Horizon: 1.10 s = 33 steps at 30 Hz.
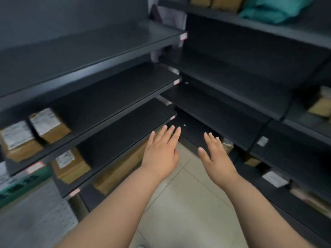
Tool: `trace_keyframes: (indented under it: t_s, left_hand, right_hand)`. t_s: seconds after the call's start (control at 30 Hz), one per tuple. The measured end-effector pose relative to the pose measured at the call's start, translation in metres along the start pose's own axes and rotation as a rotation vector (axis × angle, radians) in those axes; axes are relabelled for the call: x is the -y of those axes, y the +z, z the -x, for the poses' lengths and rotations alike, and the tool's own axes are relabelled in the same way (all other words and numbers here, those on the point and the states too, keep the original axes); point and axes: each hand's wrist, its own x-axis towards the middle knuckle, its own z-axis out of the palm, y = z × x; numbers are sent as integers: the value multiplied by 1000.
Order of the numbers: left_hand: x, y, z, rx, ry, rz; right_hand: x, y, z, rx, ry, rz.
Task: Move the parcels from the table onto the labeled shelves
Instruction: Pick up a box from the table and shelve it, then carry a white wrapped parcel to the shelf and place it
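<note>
Both of my hands reach forward, empty, into the corner where two dark shelf units meet. My left hand (162, 151) has straight fingers, palm down, near the front edge of a lower left shelf (114, 138). My right hand (215, 154) is likewise flat with spread fingers, above the floor. Two brown parcels with white labels (49, 125) (18, 140) lie on the left middle shelf. Another brown parcel (70, 165) sits one shelf lower. No table is in view.
The right shelf unit (223, 106) holds brown parcels at its far right (320, 104) and lower levels (275, 178). A teal bag (272, 9) lies on its top shelf. Small labels (183, 36) mark shelf edges. Pale tiled floor (188, 203) lies below my arms.
</note>
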Motion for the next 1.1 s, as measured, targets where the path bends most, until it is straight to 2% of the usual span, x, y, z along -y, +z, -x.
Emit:
trace_keyframes:
  t_s: [0.13, 0.33, 0.5, 0.77, 1.1]
  left_hand:
    - [-116, 4, -27, -5, 193, 10]
    - [-271, 49, -33, 122, 435, 2]
    - [-377, 87, -26, 230, 636, -16]
    - [-516, 126, -24, 333, 1033, -43]
    - [-669, 170, -54, 448, 1430, -6]
  right_hand:
    - [-75, -70, 40, -66, 101, -31]
    - [-201, -167, 126, -237, 356, -54]
    - [-279, -213, 215, -395, 598, -78]
    - [-341, -244, 300, -585, 884, -143]
    - [-398, -298, 328, -779, 1158, -105]
